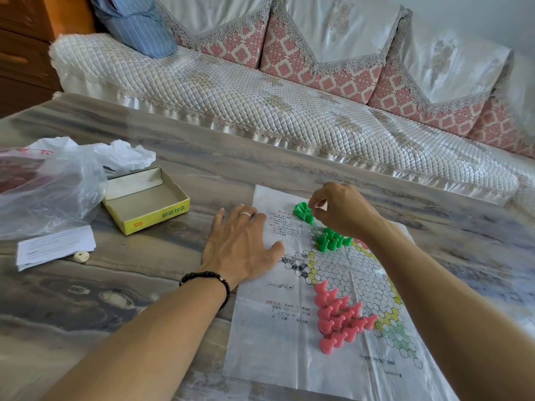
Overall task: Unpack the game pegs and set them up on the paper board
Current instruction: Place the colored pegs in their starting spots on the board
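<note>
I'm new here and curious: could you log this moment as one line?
left hand: flat on white paper board | right hand: fingers at loose green plastic pegs | pink plastic pegs: standing

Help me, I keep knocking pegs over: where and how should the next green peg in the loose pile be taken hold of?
Probably pinch one by its narrow top, coming down from above as the right hand does. The loose green pegs lie crowded on the paper board, so a sideways reach risks bumping the standing green pegs just beside them.

Glossy plastic pegs (341, 316), creased paper board (289, 328), quilted satin sofa cover (231, 94)
</note>
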